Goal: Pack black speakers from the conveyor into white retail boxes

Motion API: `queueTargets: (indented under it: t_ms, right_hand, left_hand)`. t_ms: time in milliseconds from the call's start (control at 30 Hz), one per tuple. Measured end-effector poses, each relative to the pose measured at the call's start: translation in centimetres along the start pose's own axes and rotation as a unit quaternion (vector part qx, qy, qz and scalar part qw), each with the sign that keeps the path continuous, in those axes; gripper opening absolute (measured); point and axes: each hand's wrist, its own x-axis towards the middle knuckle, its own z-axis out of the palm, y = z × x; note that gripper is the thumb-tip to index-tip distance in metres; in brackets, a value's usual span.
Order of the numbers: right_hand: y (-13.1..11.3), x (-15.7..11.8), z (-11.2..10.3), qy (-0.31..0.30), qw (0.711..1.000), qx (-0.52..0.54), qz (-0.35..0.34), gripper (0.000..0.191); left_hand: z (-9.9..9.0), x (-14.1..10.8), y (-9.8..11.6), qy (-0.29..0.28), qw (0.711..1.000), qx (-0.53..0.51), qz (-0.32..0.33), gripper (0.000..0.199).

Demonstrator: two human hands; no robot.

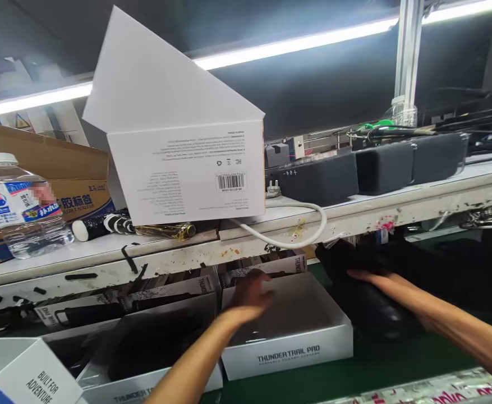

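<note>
Head view: our left hand (252,294) loosely open at white box (334,342); right hand (382,283) on black object (382,322), grip unclear; best support underneath.

head view: wearer's head, facing forward-down
shelf (212,257): close, 9-3 o'clock
left hand (252,294): near, 6 o'clock
right hand (378,280): near, 4 o'clock

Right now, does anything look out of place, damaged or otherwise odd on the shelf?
The open white cardboard box stands with its printing upside down. Below it, the white shelf edge looks scuffed, with brown stains and stray black strips; a white cable loops out over it.
</note>
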Motion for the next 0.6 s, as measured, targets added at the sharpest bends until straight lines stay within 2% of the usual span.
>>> queueTargets:
  t_ms: [67, 100, 167, 200, 267, 400, 467, 500, 533, 600]
  right_hand:
    - [-1.3, -3.1, 1.6, -0.056, 0.989, 0.106, 0.085, 0.084]
    - [-1.6, -4.2, 2.5, -0.076, 0.982, 0.136, 0.102, 0.081]
    - [-1.8, -5.7, 4.1, -0.093, 0.981, 0.151, 0.074, 0.074]
    - [-1.6, -6.1, 4.8, -0.1, 0.983, 0.147, 0.051, 0.073]
    - [-1.1, -6.6, 5.8, -0.117, 0.982, 0.144, 0.026, 0.078]
    - [-0.1, -6.7, 6.9, -0.137, 0.977, 0.159, 0.028, 0.095]
    - [0.1, -6.5, 7.0, -0.152, 0.981, 0.12, 0.012, 0.098]
    - [0.1, -6.4, 6.9, -0.14, 0.987, 0.085, 0.0, 0.096]
    - [0.0, -6.4, 6.8, -0.109, 0.993, 0.04, -0.019, 0.092]
    - [0.0, -6.7, 6.3, 0.006, 0.992, -0.066, -0.103, 0.084]
  left_hand:
    - [1.8, -0.7, 2.9, -0.048, 0.992, -0.115, -0.02, 0.049]
    - [2.5, -1.0, 4.3, -0.097, 0.974, -0.2, -0.033, 0.06]
    - [3.6, -1.5, 6.7, -0.191, 0.909, -0.366, -0.057, 0.082]
    - [4.0, -1.6, 7.6, -0.214, 0.878, -0.423, -0.07, 0.09]
    - [4.6, -2.0, 8.6, -0.206, 0.847, -0.478, -0.107, 0.098]
    - [4.7, -3.0, 9.3, -0.191, 0.793, -0.555, -0.162, 0.103]
    - [4.0, -3.5, 9.7, -0.152, 0.806, -0.539, -0.193, 0.093]
    - [3.5, -3.7, 9.9, -0.123, 0.829, -0.504, -0.21, 0.084]
    - [2.9, -3.9, 10.1, -0.1, 0.859, -0.452, -0.218, 0.075]
    - [1.8, -4.2, 10.1, -0.068, 0.928, -0.302, -0.209, 0.064]
